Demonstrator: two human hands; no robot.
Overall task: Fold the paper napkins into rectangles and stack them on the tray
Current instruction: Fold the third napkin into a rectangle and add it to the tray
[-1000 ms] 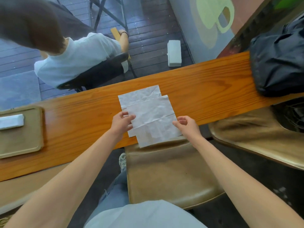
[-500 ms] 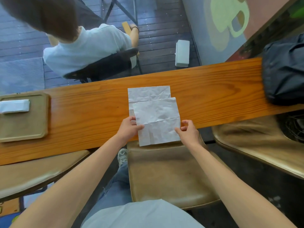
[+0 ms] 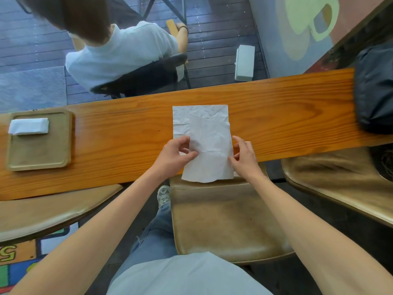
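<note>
Fingers of both hands pinch a crumpled white paper napkin by its side edges, over the orange wooden surface (near edge overhanging); one folded napkin lies on the tan square tray.

Crumpled white paper napkin lies mid-length on the long orange wooden counter, its near end hanging past the counter's near edge. Left hand pinches the napkin's left edge, right hand pinches its right edge. Tan square tray sits at the counter's left end, with a folded white napkin rectangle in its far-left corner. Black bag at the counter's right end.
</note>
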